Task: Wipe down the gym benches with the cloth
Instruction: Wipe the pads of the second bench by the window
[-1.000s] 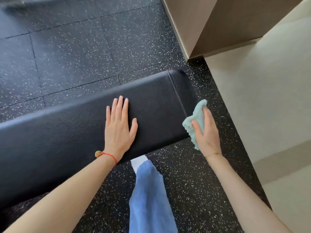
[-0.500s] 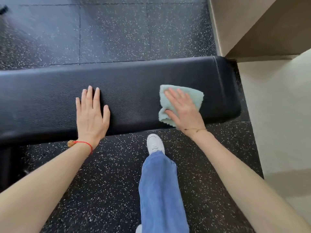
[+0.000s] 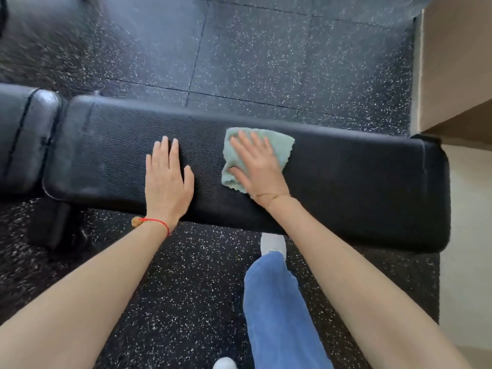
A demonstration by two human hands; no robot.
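A long black padded gym bench (image 3: pixel 346 182) runs across the view from left to right. A light green cloth (image 3: pixel 279 145) lies spread on its top near the middle. My right hand (image 3: pixel 258 166) presses flat on the cloth with straight fingers, covering most of it. My left hand (image 3: pixel 166 179) rests flat on the bare pad just left of the cloth, fingers straight and together.
A second black pad (image 3: pixel 24 137) adjoins the bench at the left end. Dark speckled rubber floor (image 3: pixel 266 62) surrounds it. A beige wall corner (image 3: pixel 452 62) stands at the right end. My leg in blue jeans (image 3: pixel 277 310) and a white shoe (image 3: pixel 273 242) are under the bench's near edge.
My right hand brought the cloth from beyond the bench's right end onto the pad and slid it leftward, closer to my left hand. The view shifted, showing the bench's left end.
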